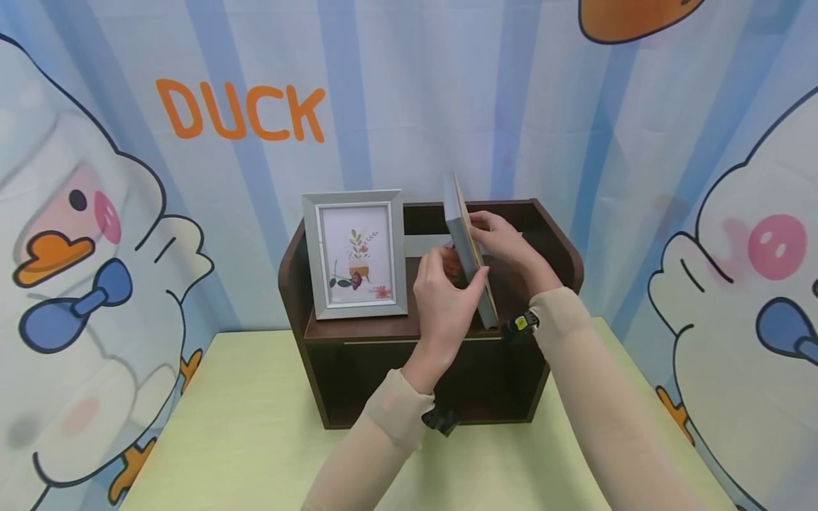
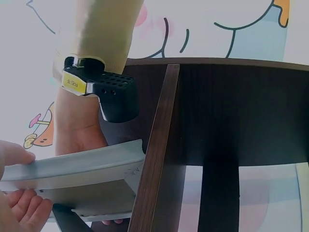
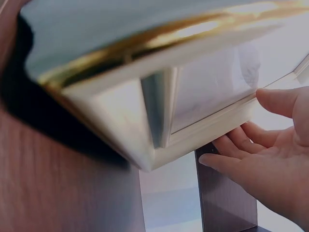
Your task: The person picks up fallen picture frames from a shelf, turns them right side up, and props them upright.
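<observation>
A grey-edged photo frame (image 1: 469,255), seen nearly edge-on, stands tilted on the top shelf between both hands. My left hand (image 1: 444,291) grips its near side, the thumb at the edge and the fingers curled toward the far face. Higher up, my right hand (image 1: 501,238) holds the other side by its edge. In the left wrist view the same photo frame (image 2: 82,169) lies across the lower left. The right wrist view shows its pale border and gold-coloured edge from close by. Left of the hands, a second photo frame (image 1: 354,255) with a potted-plant print leans upright.
The dark brown two-tier shelf (image 1: 418,419) has raised side panels and an open lower compartment. It stands on a pale yellow-green table (image 1: 243,419). Behind hangs a blue striped curtain (image 1: 409,92) with duck drawings. Small black cameras sit at both wrists.
</observation>
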The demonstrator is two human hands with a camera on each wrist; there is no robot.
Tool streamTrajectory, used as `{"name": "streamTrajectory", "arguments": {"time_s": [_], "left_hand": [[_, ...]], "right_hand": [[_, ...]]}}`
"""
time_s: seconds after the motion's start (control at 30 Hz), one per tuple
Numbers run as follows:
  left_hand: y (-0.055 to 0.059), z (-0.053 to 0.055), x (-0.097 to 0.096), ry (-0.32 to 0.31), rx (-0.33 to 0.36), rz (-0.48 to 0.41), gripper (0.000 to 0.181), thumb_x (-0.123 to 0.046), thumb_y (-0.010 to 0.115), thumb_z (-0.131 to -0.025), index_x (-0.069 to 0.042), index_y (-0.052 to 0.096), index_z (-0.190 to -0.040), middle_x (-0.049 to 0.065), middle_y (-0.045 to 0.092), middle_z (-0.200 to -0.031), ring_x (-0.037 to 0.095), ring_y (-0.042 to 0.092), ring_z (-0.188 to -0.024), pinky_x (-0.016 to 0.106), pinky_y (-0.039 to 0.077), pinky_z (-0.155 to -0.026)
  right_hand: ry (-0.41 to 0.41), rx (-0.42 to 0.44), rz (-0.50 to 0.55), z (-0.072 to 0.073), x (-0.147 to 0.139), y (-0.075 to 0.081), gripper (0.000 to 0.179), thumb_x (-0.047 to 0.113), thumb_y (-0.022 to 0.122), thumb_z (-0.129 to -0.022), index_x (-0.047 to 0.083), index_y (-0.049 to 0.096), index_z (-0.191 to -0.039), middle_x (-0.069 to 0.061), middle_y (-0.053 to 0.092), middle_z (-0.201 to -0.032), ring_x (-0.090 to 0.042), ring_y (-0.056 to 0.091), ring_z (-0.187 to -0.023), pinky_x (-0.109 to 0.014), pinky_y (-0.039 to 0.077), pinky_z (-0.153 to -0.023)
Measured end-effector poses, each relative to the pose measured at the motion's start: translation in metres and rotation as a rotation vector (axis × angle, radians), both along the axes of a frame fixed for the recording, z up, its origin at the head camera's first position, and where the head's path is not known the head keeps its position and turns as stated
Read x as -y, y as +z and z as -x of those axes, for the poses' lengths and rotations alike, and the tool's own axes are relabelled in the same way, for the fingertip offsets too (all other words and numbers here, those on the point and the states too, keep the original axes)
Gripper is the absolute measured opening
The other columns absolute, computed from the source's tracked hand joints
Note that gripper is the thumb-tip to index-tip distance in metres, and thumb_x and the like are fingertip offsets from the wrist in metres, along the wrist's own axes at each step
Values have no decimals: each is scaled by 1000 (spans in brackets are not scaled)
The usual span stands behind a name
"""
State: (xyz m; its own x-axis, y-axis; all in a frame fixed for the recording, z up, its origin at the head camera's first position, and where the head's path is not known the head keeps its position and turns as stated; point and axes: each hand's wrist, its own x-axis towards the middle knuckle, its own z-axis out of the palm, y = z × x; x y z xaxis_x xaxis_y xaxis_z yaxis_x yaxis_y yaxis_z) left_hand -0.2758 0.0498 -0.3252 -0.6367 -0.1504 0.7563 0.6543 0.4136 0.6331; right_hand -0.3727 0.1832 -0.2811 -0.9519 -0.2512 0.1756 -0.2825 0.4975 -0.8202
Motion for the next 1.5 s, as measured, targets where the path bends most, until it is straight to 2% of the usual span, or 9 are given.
{"name": "streamTrajectory", "arguments": {"time_s": [0.27, 0.5, 0.87, 1.1, 1.27, 1.5], "left_hand": [[-2, 1, 7, 16, -27, -4, 34, -20, 78, -78, -4, 58, -101, 7, 57, -91, 15, 58, -79, 26, 54, -69], [-2, 4, 19, 9, -60, -13, 27, -17, 76, -79, -3, 62, -98, 10, 59, -89, 17, 60, -76, 31, 56, -67], [-3, 14, 38, 21, -8, -20, 35, -17, 76, -80, 1, 66, -108, 13, 63, -90, 21, 65, -78, 27, 56, -72], [-6, 21, 49, 30, 26, -22, 35, -18, 76, -80, 0, 68, -108, 13, 67, -91, 21, 68, -79, 27, 57, -71], [-9, 23, 52, 27, 63, -16, 32, -18, 76, -80, 0, 69, -106, 13, 69, -91, 19, 69, -78, 23, 57, -70], [-9, 25, 50, 59, 58, 17, 29, -15, 75, -81, 1, 70, -105, 14, 72, -92, 19, 71, -79, 23, 57, -70]], "right_hand": [[-34, 14, -4, -3, -5, -1, 50, 24, 44, -101, -2, 35, -142, -23, 44, -139, -35, 46, -124, -52, 39, -104], [-88, -31, -59, -11, -11, -1, 49, 24, 44, -101, -3, 36, -141, -24, 44, -139, -36, 48, -123, -50, 41, -102], [-187, 4, -97, -22, -20, -3, 52, 28, 46, -100, 1, 36, -143, -23, 43, -142, -38, 45, -128, -52, 43, -100], [-280, 28, -18, -30, -23, -5, 47, 26, 43, -101, 1, 41, -141, -21, 46, -139, -35, 48, -125, -50, 43, -100], [-323, 29, -17, -37, -23, -8, 47, 26, 43, -101, 2, 41, -141, -21, 46, -139, -35, 49, -123, -51, 44, -99], [-366, 6, -31, -50, -25, -11, 47, 27, 43, -101, 3, 40, -141, -21, 46, -139, -36, 48, -124, -51, 42, -101]]}}
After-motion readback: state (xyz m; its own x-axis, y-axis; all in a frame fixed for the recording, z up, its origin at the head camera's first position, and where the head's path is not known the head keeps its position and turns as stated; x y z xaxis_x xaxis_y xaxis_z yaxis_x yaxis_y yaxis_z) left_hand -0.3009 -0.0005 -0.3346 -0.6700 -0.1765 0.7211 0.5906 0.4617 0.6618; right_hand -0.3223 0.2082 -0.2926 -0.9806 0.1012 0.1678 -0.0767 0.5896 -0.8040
